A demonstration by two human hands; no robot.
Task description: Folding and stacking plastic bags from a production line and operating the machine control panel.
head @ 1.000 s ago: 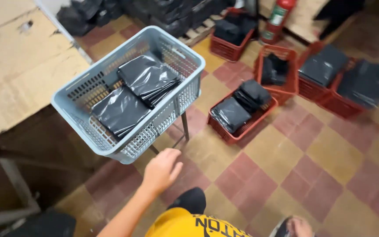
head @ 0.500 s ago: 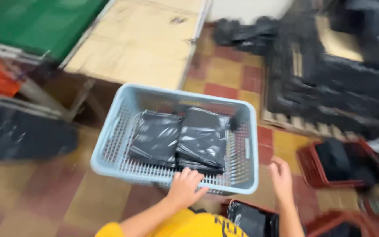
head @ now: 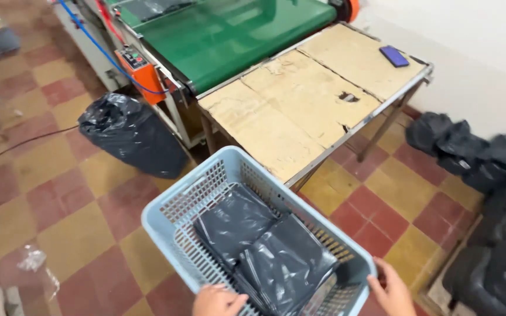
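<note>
At the bottom of the frame, the left hand (head: 218, 301) and right hand (head: 392, 291) each clasp the near rim of a pale blue basket (head: 177, 210), fingers curled over its edge. Between them, black plastic packets (head: 265, 248) lie stacked inside; above stands a worn table (head: 311, 93).

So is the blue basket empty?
No, the blue basket holds black plastic bags, and both hands grip its near rim.
</note>
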